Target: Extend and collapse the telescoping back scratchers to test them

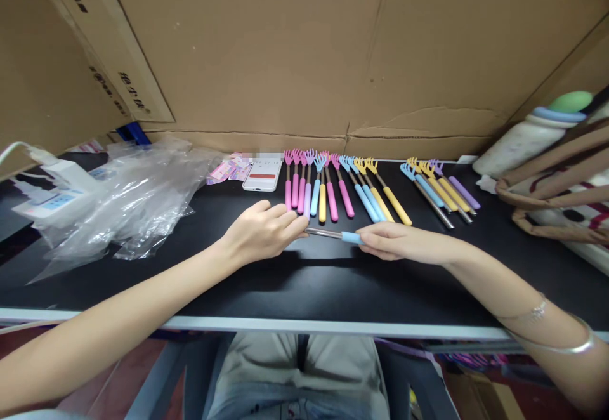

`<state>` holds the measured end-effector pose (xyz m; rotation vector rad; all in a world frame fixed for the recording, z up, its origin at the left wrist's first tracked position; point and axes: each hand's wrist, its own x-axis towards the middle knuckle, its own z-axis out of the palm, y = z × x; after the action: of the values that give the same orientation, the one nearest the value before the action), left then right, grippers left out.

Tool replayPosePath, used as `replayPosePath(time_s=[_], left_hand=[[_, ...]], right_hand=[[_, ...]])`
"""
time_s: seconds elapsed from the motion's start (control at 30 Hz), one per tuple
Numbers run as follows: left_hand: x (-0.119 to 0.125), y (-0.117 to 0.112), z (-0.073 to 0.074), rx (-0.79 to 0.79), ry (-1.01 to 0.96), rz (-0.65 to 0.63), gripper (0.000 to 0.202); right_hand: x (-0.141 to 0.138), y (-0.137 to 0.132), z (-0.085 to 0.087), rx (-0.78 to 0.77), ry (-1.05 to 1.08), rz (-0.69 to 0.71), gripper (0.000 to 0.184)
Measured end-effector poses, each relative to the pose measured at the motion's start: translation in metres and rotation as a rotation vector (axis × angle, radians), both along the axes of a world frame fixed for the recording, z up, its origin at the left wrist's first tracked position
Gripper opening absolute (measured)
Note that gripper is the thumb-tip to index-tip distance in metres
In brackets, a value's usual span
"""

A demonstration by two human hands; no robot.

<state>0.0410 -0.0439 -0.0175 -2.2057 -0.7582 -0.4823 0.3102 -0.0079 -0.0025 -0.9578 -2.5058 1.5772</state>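
Up the forearm behind the right hand's grip, I make out a fine chain bracelet with a small sparkling charm (too tiny for me to read its shape from here). Farther from that grip circles a smooth silver bangle. Below and between both grips, my feed shows pale grey-green trousers and, closest to the body, faded blue denim-like cloth with small dark marks.

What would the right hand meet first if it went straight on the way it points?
Probably the left hand, across the blue-handled metal rod both hold; depth is uncertain.
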Motion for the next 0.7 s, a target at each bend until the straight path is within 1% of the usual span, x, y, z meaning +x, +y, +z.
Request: replayPosePath(time_s=[0.1,0.2,0.27,0.33,0.43,0.53,0.7], left_hand=[[-0.001,0.001,0.0,-0.008,0.008,0.012,0.029],[-0.001,0.002,0.001,0.024,0.023,0.026,0.029],[-0.001,0.003,0.001,0.035,0.038,0.038,0.029],[-0.002,0.004,0.001,0.013,0.043,0.051,0.028],[-0.002,0.006,0.0,-0.059,0.023,0.067,0.03],[-0.002,0.007,-0.001,-0.137,0.0,0.097,0.029],[-0.002,0.007,-0.004,-0.228,-0.029,0.111,0.027]], right_hand=[[-0.002,0.001,-0.003,0.035,-0.001,-0.028,0.042],[-0.005,0.002,-0.007,0.174,0.002,-0.054,0.044],[-0.007,0.001,-0.008,0.311,-0.015,-0.077,0.044],[-0.009,-0.001,-0.009,0.465,-0.068,-0.108,0.045],[-0.011,-0.004,-0.009,0.691,-0.173,-0.151,0.044],[-0.011,-0.006,-0.009,0.882,-0.269,-0.164,0.044],[-0.009,-0.006,-0.014,1.202,-0.348,-0.187,0.048]])
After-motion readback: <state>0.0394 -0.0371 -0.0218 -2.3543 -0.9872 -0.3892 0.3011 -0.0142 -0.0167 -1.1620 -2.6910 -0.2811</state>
